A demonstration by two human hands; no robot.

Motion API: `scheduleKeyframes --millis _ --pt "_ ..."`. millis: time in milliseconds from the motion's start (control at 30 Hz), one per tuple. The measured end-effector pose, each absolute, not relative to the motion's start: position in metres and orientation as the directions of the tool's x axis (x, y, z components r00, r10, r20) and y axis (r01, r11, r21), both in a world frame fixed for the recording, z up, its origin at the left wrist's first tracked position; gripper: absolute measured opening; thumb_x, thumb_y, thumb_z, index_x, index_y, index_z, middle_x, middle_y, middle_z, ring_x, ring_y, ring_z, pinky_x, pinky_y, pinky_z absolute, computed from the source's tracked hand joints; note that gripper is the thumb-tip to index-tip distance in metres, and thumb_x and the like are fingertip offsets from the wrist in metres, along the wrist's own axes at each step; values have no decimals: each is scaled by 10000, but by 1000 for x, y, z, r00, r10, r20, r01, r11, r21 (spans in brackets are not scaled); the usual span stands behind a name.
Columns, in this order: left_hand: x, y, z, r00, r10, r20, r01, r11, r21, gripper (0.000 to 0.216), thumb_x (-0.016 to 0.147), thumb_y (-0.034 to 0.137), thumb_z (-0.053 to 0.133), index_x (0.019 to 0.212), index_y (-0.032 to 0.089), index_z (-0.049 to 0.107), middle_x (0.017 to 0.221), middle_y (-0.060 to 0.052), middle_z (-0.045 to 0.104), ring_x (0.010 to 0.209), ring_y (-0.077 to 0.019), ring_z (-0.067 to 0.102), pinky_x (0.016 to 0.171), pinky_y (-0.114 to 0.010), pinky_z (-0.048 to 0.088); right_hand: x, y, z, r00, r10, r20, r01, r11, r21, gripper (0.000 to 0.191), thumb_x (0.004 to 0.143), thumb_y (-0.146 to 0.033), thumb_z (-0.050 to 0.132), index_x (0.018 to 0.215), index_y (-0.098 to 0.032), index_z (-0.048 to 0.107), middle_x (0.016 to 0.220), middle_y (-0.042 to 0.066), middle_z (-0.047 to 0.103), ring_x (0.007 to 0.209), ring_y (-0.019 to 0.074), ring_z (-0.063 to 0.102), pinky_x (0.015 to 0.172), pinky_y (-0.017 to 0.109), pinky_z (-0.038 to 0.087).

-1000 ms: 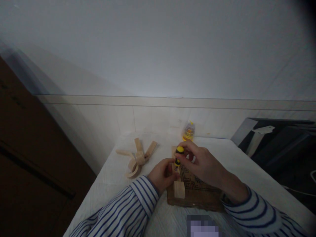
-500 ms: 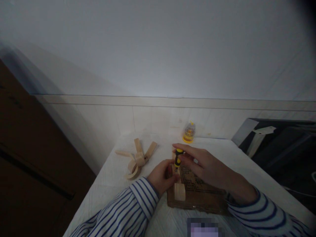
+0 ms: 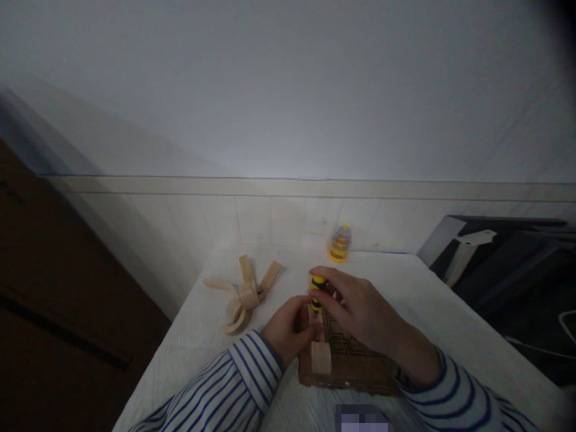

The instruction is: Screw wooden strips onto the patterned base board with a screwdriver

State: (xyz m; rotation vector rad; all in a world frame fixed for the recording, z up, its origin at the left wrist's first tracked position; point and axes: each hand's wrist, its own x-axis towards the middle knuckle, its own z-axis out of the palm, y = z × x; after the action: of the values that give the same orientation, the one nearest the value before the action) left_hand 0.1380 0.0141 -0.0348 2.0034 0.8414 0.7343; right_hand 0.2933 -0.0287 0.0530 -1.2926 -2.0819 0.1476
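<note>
Now the right grip [image 3: 366, 312] curls closer around the yellow-and-black screwdriver [image 3: 317, 282], more upright than before; just beside, the left grip [image 3: 284, 330] pinches a pale wooden strip [image 3: 321, 359].

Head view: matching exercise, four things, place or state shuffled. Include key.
1. Yellow-and-black screwdriver
2. Yellow and clear plastic container
3. Flat brown board
4. Pale curved wooden strips

A. Left of left hand
B. Near far edge of white table
C. In grip of right hand
D. Dark line pattern on top

Pairs: 1-C, 2-B, 3-D, 4-A
</note>
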Motion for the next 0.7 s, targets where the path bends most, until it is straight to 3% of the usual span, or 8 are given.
scheduleKeyframes --millis 300,467,700 --pt "142 18 -43 615 763 199 236 -418 877 280 740 262 577 992 157 513 713 25 432 629 -117 379 558 -221 355 293 -28 55 -272 843 463 756 485 -440 253 863 -299 476 1097 -203 493 932 52 651 744 164 625 643 292 497" --pt "143 15 -33 618 765 180 204 -377 903 370 731 247 579 1076 156 485 755 3 490 642 -128 412 590 -242 377 298 -27 62 -250 896 366 722 424 -547 269 879 -311 444 1116 -187 469 776 28 640 660 152 609 589 268 476" --pt "140 13 -24 611 779 138 274 -372 887 437 716 235 589 1126 130 479 832 -19 535 724 -148 467 667 -273 414 305 -29 69 -311 901 302 689 432 -582 318 896 -273 397 1205 -197 404 858 53 651 734 165 618 648 295 468"
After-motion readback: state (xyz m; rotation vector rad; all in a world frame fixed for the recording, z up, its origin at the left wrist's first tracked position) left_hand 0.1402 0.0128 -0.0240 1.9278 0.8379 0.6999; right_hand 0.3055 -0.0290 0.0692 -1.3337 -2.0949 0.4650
